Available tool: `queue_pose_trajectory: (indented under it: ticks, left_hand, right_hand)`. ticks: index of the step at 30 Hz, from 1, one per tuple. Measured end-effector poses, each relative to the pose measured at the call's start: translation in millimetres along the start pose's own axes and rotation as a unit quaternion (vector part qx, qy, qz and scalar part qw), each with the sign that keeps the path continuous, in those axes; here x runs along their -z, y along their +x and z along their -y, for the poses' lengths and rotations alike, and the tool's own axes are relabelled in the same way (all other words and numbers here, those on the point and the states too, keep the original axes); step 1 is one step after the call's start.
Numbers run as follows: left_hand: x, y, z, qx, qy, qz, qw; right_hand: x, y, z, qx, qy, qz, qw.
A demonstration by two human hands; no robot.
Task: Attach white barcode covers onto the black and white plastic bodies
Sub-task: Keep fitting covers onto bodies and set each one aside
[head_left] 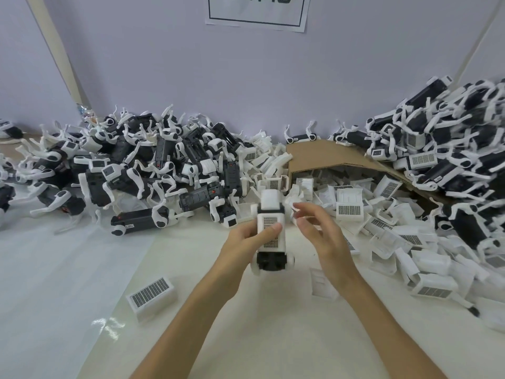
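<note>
left hand (243,242) grips black and white body (272,258), thumb pressing white barcode cover (270,231) on top. right hand (319,231) loose, fingers apart, holds nothing, just beside body. body looks light, hard, smooth (may slip); hold by sides. spare covers (349,206) piled beyond right hand.

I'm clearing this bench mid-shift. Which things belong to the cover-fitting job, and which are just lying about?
Job: plastic body, gripped by the left hand, barcode cover on it; right hand beside it; pile of loose covers; heap of bodies.
Lying about: cardboard sheet; paper sign on the wall; clear film on the table.
</note>
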State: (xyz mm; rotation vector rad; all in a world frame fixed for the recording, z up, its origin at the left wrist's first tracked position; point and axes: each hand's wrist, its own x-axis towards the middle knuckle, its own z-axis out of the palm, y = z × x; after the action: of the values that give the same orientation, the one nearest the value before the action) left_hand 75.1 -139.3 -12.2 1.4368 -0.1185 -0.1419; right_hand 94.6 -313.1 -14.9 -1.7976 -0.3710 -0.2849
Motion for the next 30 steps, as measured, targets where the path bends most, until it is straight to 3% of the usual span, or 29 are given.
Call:
queue_pose_trajectory:
  ticks: [6,9,12,14,16,20,23,26,30]
  left_hand:
    - [-2,-1,3,0.066,0.099,0.093,0.988]
    - [-6,4,8,0.094,0.143,0.037,0.985]
    - [1,13,13,0.044,0.075,-0.074,0.993]
    - [13,20,13,-0.004,0.018,-0.15,0.988]
    - [22,24,12,-0.018,-0.023,-0.186,0.982]
    - [21,27,9,0.009,-0.057,-0.168,0.984]
    - [16,25,8,0.018,-0.072,-0.143,0.987]
    - [16,25,5,0.019,-0.08,-0.133,0.988]
    - [18,22,8,-0.011,-0.065,-0.164,0.984]
  right_hand:
    - [17,4,5,-0.042,0.052,0.12,0.991]
    - [27,4,11,-0.061,0.034,0.146,0.987]
    - [43,9,13,-0.108,0.059,0.137,0.983]
    - [59,21,20,-0.137,0.085,0.093,0.983]
    - [85,44,37,-0.143,0.127,-0.001,0.982]
    - [167,105,107,-0.037,0.29,-0.223,0.93]
    - [217,145,151,-0.018,0.305,-0.261,0.916]
    - [208,147,149,-0.032,0.119,-0.236,0.964]
    - [143,90,78,-0.073,-0.065,-0.161,0.982]
